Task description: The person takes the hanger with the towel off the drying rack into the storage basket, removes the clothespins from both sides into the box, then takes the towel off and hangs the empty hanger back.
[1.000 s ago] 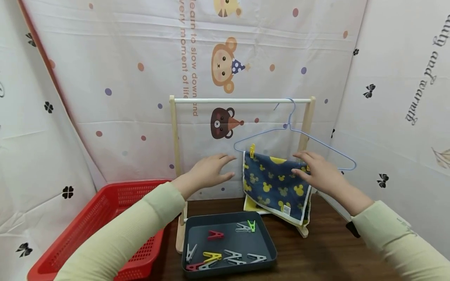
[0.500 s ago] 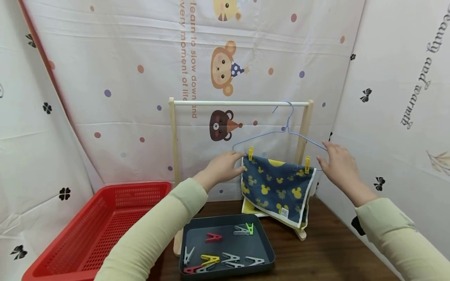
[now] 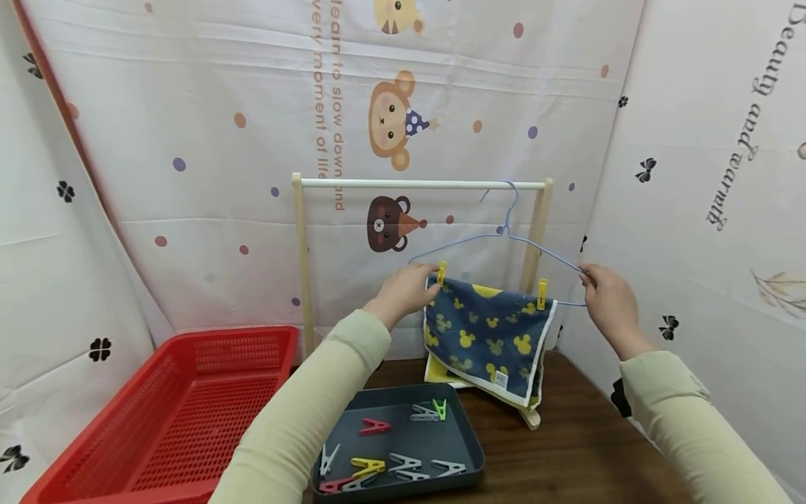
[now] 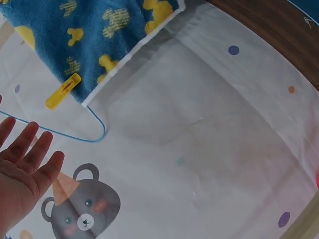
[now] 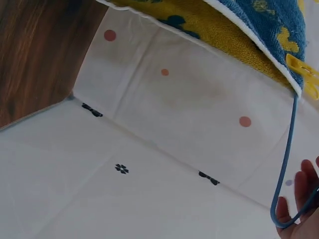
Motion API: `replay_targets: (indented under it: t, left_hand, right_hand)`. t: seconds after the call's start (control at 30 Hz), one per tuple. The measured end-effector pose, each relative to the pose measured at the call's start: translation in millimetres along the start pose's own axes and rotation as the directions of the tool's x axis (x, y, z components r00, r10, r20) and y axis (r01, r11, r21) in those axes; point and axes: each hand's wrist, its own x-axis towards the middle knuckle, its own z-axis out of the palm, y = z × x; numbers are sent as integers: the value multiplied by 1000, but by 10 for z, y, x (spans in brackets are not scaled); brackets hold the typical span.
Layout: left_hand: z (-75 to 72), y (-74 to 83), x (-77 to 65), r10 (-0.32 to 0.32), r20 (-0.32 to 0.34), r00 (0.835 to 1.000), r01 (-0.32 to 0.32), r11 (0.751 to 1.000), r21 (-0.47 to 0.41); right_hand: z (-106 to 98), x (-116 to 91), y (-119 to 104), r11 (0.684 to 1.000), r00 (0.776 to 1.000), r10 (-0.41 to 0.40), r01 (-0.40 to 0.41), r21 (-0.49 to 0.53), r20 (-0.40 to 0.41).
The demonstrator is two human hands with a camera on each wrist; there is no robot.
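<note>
A blue wire hanger [image 3: 462, 240] hooks over the white rod of a small rack. From its lower bar hangs a navy towel [image 3: 485, 336] with yellow mouse-head shapes and white edging. Two yellow clothespins [image 3: 541, 295] fasten the towel's upper corners. My right hand [image 3: 611, 301] grips the hanger near its right end; the right wrist view shows fingers [image 5: 301, 196] around the bent wire [image 5: 286, 164]. My left hand [image 3: 406, 290] is at the left end, beside the left clothespin [image 4: 63, 91]. In the left wrist view its fingers [image 4: 32, 149] are spread and relaxed, close to the wire.
The rack has wooden posts [image 3: 302, 266] and a white rod [image 3: 390, 183]. In front stands a dark grey tray [image 3: 466, 427] with several loose clothespins [image 3: 374, 426]. A red perforated basket [image 3: 182, 343] sits at the left. Printed cloth walls enclose the brown table [image 3: 567, 448].
My right hand has moved right from the towel's right corner and taken hold of the hanger's end. My left hand has moved right, up to the left clothespin.
</note>
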Motion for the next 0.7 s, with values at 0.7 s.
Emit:
replay_targets:
  t: [0.7]
  left_hand:
    - [-557,-187,96,-82,-83,993,92,989,118]
  right_hand:
    - [-56,97,-53,1000,998,-16,17,26,-59]
